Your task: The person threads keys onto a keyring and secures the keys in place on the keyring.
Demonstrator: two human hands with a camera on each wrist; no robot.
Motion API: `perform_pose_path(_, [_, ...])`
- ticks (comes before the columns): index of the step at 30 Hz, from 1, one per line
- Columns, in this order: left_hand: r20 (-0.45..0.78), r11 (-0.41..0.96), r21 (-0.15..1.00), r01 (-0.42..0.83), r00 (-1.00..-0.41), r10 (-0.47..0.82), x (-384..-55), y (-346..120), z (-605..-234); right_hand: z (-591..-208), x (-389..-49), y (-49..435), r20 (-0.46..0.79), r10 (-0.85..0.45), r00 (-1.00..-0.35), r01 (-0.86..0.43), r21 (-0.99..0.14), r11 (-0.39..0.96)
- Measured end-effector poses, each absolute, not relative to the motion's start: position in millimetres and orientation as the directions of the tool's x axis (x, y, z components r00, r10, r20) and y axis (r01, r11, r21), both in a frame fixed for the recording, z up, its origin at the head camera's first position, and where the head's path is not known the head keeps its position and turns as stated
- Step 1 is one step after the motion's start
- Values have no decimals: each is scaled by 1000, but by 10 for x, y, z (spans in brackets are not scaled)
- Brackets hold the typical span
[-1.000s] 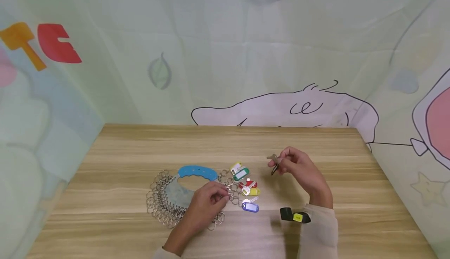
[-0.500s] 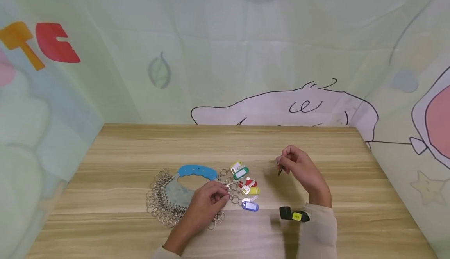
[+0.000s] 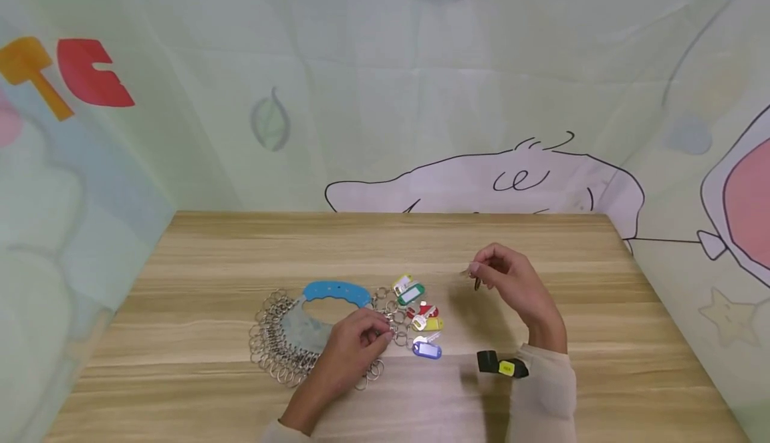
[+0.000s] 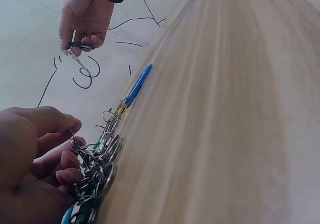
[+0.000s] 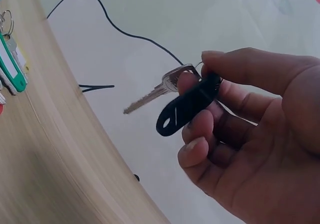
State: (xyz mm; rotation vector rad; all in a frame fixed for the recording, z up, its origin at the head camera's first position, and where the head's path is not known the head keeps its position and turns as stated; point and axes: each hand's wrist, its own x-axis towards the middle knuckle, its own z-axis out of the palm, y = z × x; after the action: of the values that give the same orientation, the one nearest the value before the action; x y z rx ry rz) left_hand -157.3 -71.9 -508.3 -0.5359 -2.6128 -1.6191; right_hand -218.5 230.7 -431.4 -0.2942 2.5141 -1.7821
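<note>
Raised over the table on the right, my right hand pinches the ring of a silver key that carries a black key tag. The key points leftward, and the tag hangs against the curled fingers. My left hand pinches a small metal ring at the right side of a ring bundle. That bundle fringes a grey curved plate with a blue wavy-edged handle; the hand covers part of it. Right of the left fingers lie keys with a green tag and a blue tag.
Between those two are a yellow tag, a red tag and a silver key. A black strap piece with a yellow label sits by the right sleeve. Printed cloth walls meet the wooden table at its back and sides.
My right hand has turned, so the key shows nearly edge-on in the head view, and it has risen slightly. My left hand and the tagged keys on the table stay put.
</note>
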Motion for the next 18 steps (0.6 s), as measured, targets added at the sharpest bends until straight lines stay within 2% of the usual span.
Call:
perform_pose_path(10, [174,405,871,278,-946,275,-1572,-723,-5092,-4274,-2177,2267,111,-184,-977,-168,-927,336])
perform_pose_path(18, [154,412,876,253,-953,259,-1567,-718,-5069,-4261,-2187,2178,50,-179,-983,-83,-979,186])
